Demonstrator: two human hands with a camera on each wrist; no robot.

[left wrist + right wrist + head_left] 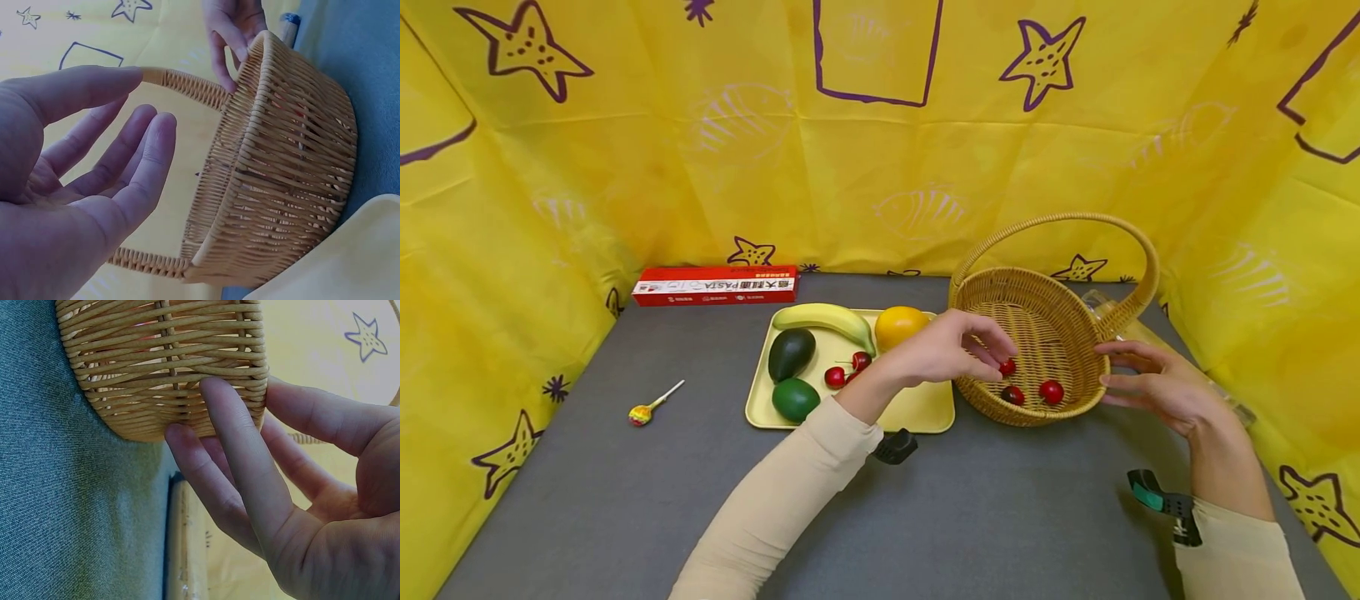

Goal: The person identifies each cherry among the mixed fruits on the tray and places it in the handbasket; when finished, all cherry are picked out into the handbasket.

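My left hand hovers over the near-left rim of a wicker basket, fingers loosely bent. In the left wrist view, nothing lies between the thumb and fingers of that left hand. Below it, inside the basket, are red cherries; one is partly covered by the fingertips in the head view. At the basket's right side my right hand holds the rim. Its fingers lie against the woven outer wall, with the thumb at the rim. The arched handle stands upright.
Left of the basket, a cream tray bears a banana, an avocado, a green fruit, an orange fruit and cherries. A red pasta box lies behind; a lollipop is at left. Clear packaging sits behind the right hand.
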